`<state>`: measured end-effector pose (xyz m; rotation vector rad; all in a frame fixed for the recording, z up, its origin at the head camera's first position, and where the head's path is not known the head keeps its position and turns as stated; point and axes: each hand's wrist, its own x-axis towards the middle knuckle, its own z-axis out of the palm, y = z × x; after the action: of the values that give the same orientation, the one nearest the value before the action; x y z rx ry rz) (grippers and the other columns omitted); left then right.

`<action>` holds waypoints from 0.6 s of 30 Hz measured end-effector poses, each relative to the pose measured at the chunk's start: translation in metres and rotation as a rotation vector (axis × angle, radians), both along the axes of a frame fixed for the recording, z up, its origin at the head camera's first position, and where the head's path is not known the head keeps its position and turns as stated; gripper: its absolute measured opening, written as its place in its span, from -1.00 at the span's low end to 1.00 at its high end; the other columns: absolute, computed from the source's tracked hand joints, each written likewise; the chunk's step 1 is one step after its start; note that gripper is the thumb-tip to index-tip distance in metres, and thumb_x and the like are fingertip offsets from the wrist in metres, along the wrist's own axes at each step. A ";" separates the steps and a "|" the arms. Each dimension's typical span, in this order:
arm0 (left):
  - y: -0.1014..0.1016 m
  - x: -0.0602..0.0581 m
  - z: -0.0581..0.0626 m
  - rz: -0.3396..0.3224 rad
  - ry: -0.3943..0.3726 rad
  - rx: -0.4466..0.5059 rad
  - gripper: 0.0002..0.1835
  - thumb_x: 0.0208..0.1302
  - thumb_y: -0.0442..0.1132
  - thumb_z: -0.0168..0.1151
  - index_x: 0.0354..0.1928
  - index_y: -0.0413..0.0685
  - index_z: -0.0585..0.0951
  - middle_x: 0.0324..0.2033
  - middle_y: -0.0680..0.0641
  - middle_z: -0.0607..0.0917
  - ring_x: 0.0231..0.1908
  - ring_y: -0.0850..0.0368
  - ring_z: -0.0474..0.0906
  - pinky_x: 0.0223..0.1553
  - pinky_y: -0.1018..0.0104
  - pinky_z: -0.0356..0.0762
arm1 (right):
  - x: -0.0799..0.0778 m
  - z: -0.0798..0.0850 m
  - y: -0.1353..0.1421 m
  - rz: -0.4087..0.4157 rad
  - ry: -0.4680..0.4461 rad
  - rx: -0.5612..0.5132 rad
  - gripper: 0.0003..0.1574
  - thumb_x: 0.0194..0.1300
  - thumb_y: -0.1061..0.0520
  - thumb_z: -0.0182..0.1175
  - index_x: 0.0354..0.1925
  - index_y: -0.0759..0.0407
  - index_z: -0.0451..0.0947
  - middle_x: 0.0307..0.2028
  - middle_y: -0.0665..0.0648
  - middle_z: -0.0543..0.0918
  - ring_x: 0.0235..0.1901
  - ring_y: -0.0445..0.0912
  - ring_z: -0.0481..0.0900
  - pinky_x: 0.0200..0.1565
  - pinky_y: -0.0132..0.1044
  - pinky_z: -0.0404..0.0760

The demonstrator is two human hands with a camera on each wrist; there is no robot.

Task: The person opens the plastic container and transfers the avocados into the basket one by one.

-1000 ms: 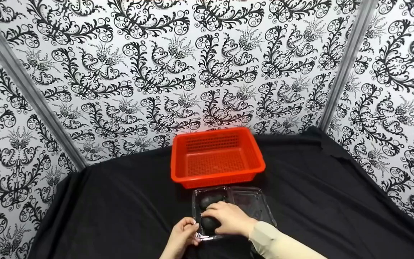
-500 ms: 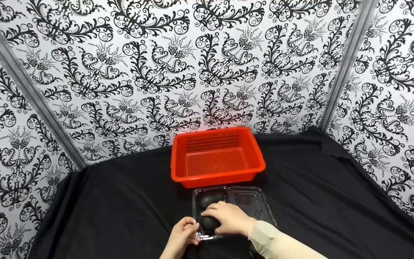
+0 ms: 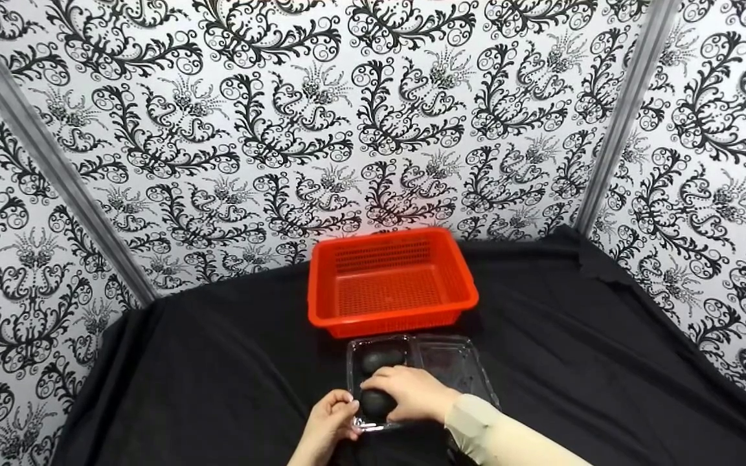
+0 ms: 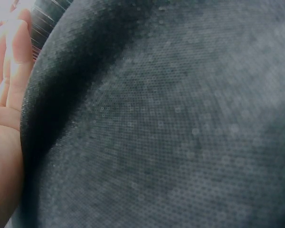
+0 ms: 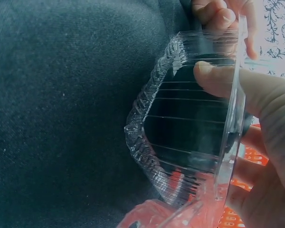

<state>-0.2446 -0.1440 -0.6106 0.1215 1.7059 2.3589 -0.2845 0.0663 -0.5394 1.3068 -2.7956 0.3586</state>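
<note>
With your right hand gripping the dark oval, lifting could tip the tray if your left hand's pinch on its edge slips.

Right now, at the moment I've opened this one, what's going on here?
A person is working with both hands at an open clear plastic container on a black cloth. The right hand grips a dark rounded object that sits inside the container, while the left hand holds the container's near left corner. A second dark object lies just beyond the gripped one, in the same half. A red basket stands behind the container.
</note>
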 end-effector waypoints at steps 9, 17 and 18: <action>0.000 -0.001 -0.001 0.007 -0.004 0.004 -0.84 0.27 -0.40 0.20 -0.26 -0.16 0.39 -0.64 0.04 0.52 -0.67 0.21 0.55 -0.64 0.44 0.54 | -0.003 -0.002 -0.002 0.020 -0.004 0.008 -0.09 -0.24 0.06 0.56 0.17 -0.16 0.51 0.04 -0.10 0.57 -0.01 -0.15 0.55 -0.08 -0.24 0.60; 0.000 -0.001 -0.001 0.012 -0.011 -0.005 -0.84 0.27 -0.40 0.20 -0.26 -0.17 0.39 -0.65 0.04 0.51 -0.68 0.19 0.55 -0.64 0.43 0.55 | -0.003 -0.001 0.000 0.034 0.007 0.007 -0.13 -0.23 0.06 0.54 0.16 -0.13 0.52 0.04 -0.07 0.57 0.00 -0.12 0.55 -0.04 -0.24 0.58; 0.000 -0.001 0.000 0.013 -0.011 -0.005 -0.84 0.27 -0.40 0.20 -0.26 -0.17 0.39 -0.65 0.04 0.51 -0.68 0.19 0.55 -0.64 0.43 0.55 | -0.004 -0.001 0.001 0.037 0.010 0.007 -0.12 -0.23 0.06 0.54 0.16 -0.12 0.52 0.04 -0.06 0.57 0.00 -0.12 0.55 -0.03 -0.24 0.58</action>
<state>-0.2458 -0.1443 -0.6110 0.0970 1.7123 2.3603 -0.2881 0.0672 -0.5399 1.3590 -2.7709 0.3430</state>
